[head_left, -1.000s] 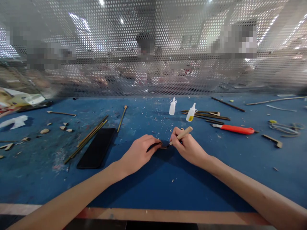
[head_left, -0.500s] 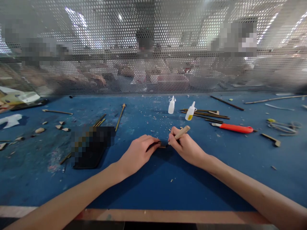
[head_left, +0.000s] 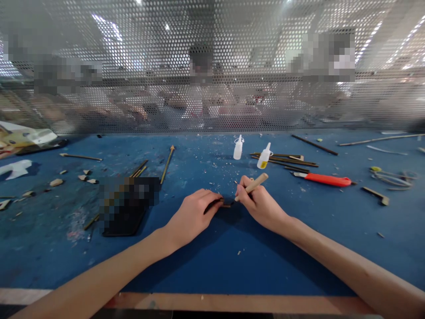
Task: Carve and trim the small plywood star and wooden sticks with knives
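Observation:
My left hand (head_left: 195, 212) is closed, its thumb and fingertips pinching a small brown piece of wood (head_left: 226, 205) low over the blue tabletop. Only the right end of that piece shows; the fingers cover the rest. My right hand (head_left: 257, 201) grips a tool with a pale round wooden handle (head_left: 255, 184) like a pen, slanting up to the right. The tool's dark tip (head_left: 232, 203) points towards the end of the wood piece; whether the two touch I cannot tell. Pale shavings lie scattered just beyond both hands.
Two small white glue bottles (head_left: 238, 148) stand beyond my right hand, near dark thin sticks (head_left: 288, 160). A red-handled cutter (head_left: 327, 179) lies to the right with its blade bare. A black phone (head_left: 124, 221) and wood scraps lie left. A perforated metal screen (head_left: 212, 102) closes the back.
My right hand and the wooden-handled tool have shifted slightly to the right, away from the left hand. The left hand keeps its pinch on the wood piece. The whole view has dropped a little.

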`<state>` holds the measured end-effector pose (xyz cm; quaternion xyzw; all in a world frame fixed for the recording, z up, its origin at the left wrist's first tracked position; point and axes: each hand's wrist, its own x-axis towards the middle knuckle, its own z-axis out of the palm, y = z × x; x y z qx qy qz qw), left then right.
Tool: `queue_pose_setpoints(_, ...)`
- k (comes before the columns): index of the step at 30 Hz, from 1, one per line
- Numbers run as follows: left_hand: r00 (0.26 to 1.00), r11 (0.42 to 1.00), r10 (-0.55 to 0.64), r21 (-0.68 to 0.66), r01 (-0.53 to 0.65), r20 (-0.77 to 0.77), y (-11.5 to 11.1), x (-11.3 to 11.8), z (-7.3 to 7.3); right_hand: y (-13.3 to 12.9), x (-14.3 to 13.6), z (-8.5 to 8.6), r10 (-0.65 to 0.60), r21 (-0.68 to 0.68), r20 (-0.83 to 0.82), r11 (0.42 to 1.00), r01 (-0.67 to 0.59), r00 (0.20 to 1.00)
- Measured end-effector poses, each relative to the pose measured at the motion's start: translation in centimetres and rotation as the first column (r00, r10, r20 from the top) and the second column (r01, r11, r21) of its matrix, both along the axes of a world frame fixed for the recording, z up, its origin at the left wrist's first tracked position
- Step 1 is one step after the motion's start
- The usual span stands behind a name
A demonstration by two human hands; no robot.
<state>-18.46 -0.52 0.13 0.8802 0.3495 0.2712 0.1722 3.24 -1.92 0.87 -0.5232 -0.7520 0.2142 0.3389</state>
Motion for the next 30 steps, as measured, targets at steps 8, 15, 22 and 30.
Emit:
queue_pose_setpoints(8, 1.0, 1.0, -0.001, 0.004, 0.001, 0.015, 0.05, -0.01, -0.21, 0.05, -0.02, -0.06, 0.009, 0.001, 0.0, 1.0, -0.009, 1.0)
queue_pose_setpoints(15, 1.0, 1.0, -0.003, 0.015, 0.003, 0.027, 0.09, -0.05, -0.26, 0.05, -0.09, -0.14, 0.027, 0.005, 0.051, 1.0, -0.027, 0.998)
queue_pose_setpoints(22, 1.0, 1.0, -0.003, 0.006, 0.002, 0.029, -0.06, 0.06, -0.24, -0.04, -0.12, 0.04, 0.052, 0.0, 0.054, 0.999, -0.052, 0.997)
queue_pose_setpoints(30, 1.0, 0.999, 0.012, -0.031, -0.012, -0.004, -0.11, 0.06, 0.1, -0.01, 0.07, -0.02, 0.025, -0.048, -0.029, 0.998, -0.027, 0.999)
